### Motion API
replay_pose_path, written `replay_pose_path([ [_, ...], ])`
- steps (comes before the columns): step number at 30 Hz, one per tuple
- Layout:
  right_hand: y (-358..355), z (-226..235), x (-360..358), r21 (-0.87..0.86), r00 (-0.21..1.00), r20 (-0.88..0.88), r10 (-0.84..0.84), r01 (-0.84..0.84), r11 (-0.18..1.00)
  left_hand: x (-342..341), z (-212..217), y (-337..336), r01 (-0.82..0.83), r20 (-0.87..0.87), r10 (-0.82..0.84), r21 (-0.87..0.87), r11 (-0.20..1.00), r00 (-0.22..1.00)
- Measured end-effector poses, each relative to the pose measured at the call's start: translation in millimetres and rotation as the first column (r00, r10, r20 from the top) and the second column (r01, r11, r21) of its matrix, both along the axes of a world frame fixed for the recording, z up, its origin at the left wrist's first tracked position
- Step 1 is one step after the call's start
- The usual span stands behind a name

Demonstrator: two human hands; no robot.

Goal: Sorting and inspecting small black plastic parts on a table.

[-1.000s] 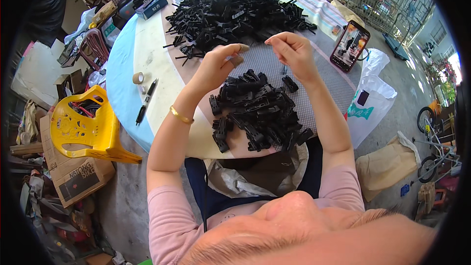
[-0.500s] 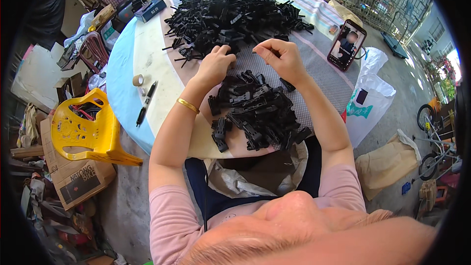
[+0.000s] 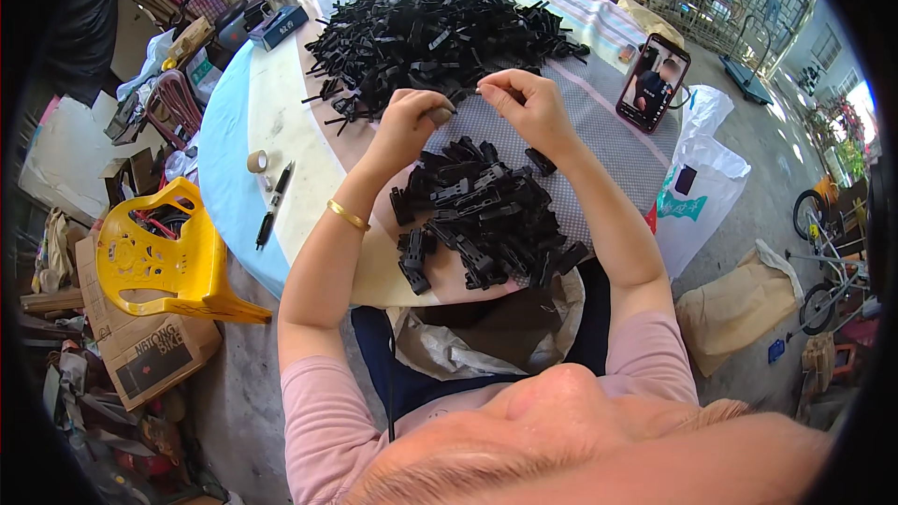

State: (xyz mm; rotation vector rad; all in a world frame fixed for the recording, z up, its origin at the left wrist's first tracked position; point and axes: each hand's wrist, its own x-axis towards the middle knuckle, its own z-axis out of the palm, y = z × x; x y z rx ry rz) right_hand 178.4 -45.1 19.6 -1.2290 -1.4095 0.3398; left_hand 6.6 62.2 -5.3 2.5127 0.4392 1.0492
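Note:
My left hand (image 3: pixel 413 123) is closed in a pinch at the near edge of a big heap of small black plastic parts (image 3: pixel 421 37); its fingertips point toward the other hand. Close beside it, my right hand (image 3: pixel 530 110) pinches thumb against forefinger, with a small pale tip showing there. Whatever sits between the fingers of either hand is too small to make out. Below both hands, nearer my body, lies a smaller pile of black clip-like plastic pieces (image 3: pixel 486 210), longer and blockier than those in the heap.
A phone (image 3: pixel 653 84) stands at the table's right. On the cloth-covered table (image 3: pixel 313 122), a tape roll (image 3: pixel 257 161) and a black pen (image 3: pixel 274 206) lie left; a dark blue box (image 3: pixel 279 28) sits farther back. Left is a yellow chair (image 3: pixel 154 252), right a white bag (image 3: pixel 702 178). An open sack (image 3: pixel 449 346) is at my lap.
My left hand has drawn back from the black heap, its fingers now closed facing the right hand. My right hand has shifted slightly left, so the fingertips are nearer each other.

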Motion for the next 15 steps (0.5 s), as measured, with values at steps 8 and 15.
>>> replay_pose_path([
  [8, -5, 8, -3, -0.173, 0.951, -0.236, 0.198, -0.242, 0.955, -8, 19, -33, 0.41, 0.358, -0.205, -0.729, 0.548, 0.911],
  [15, -9, 3, -7, -0.019, 0.956, -0.119, 0.27, -0.274, 0.962, -2, 26, -55, 0.307, 0.272, -0.161, -0.669, 0.677, 0.949],
])
